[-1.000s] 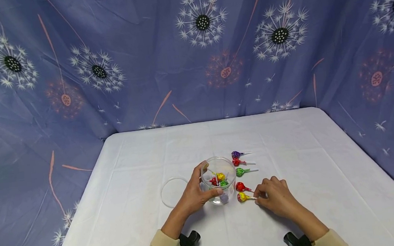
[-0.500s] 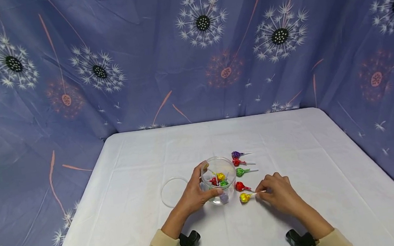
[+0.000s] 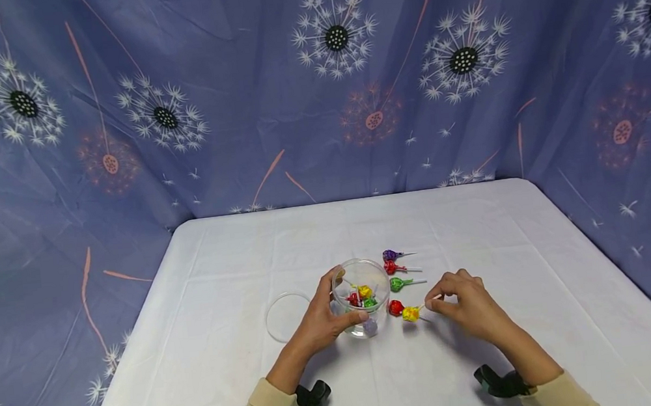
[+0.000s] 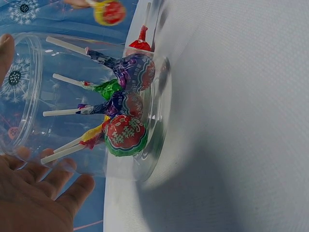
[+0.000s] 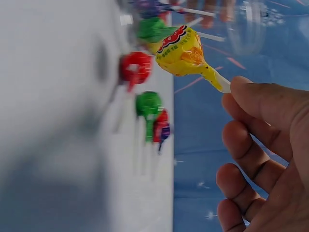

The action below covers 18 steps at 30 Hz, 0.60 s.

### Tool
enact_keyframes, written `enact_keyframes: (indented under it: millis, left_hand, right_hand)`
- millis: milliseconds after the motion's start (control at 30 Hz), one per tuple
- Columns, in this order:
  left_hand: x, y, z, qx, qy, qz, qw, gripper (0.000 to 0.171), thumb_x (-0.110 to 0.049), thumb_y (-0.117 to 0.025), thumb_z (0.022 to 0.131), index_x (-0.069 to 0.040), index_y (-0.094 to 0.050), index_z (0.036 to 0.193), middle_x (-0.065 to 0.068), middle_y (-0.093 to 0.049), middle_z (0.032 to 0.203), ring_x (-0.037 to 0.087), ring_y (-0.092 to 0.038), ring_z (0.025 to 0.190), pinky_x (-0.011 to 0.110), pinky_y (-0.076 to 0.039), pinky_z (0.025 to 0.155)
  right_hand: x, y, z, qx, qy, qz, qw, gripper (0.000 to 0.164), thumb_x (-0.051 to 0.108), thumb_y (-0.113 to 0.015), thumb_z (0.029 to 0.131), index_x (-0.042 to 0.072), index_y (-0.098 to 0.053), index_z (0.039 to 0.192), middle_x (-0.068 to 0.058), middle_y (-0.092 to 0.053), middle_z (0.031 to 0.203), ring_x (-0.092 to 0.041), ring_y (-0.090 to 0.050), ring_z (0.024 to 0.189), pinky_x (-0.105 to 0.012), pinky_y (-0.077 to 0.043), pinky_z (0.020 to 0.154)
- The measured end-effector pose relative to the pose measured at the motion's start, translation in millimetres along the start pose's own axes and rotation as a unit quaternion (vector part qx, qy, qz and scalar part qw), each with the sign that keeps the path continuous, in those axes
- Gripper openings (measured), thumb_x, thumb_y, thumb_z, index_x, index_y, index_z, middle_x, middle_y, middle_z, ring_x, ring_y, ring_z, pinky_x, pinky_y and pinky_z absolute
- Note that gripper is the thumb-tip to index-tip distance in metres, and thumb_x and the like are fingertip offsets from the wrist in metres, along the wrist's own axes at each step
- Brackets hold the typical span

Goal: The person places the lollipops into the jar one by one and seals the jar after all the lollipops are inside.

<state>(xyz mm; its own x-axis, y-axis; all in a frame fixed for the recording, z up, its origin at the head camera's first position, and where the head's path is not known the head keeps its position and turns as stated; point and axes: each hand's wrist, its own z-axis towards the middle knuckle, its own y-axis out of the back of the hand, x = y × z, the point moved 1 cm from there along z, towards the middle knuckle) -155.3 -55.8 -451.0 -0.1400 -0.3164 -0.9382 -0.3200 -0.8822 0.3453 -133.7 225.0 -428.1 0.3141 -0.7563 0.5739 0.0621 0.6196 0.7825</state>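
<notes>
My left hand (image 3: 326,317) grips a clear plastic jar (image 3: 376,271) standing upright on the table, fingers and thumb around its sides. Several wrapped lollipops lie inside; the left wrist view shows a red-and-green lollipop (image 4: 126,135) and a purple lollipop (image 4: 137,72) near the bottom, sticks toward the mouth. Thumb and forefinger of my right hand (image 3: 466,304) pinch the stick of a yellow lollipop (image 5: 181,52), held above the table to the right of the jar. In the head view its head overlaps the stick of a red lollipop (image 3: 396,307) lying below.
Right of the jar, a green lollipop (image 3: 397,284), another red lollipop (image 3: 390,266) and a purple lollipop (image 3: 390,255) lie in a column, sticks pointing right. A clear round lid (image 3: 267,321) lies left of the jar. A patterned blue curtain (image 3: 245,106) hangs behind the white table (image 3: 236,251).
My right hand has taken the yellow lollipop by its stick, lifted it from the table and moved slightly right and away from me. My left hand and the jar have stayed in place.
</notes>
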Motion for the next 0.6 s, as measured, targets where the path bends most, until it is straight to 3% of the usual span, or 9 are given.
enact_keyframes:
  millis: [233, 600]
  left_hand:
    - [-0.5, -0.3, 0.0, -0.001, 0.011, 0.006, 0.9999, 0.092, -0.042, -0.078, 0.074, -0.027, -0.023, 0.147, 0.007, -0.033, 0.152, 0.031, -0.036, 0.137, 0.055, -0.030, 0.111]
    - [-1.3, -1.2, -0.1, -0.003, 0.010, 0.008, 0.9999, 0.093, -0.042, -0.078, 0.074, -0.026, -0.022, 0.147, 0.010, -0.033, 0.151, 0.033, -0.038, 0.135, 0.055, -0.030, 0.110]
  right_hand:
    - [10.1, 16.9, 11.9, -0.027, 0.023, 0.017, 0.999, 0.015, 0.013, -0.077, 0.076, 0.026, -0.071, 0.079, 0.012, -0.061, 0.078, -0.005, -0.042, 0.078, -0.031, -0.022, 0.072]
    - [36.2, 38.2, 36.8, -0.077, 0.070, 0.015, 0.994, 0.009, 0.013, -0.075, 0.078, 0.021, -0.072, 0.080, 0.009, -0.058, 0.076, -0.004, -0.037, 0.078, -0.032, -0.021, 0.071]
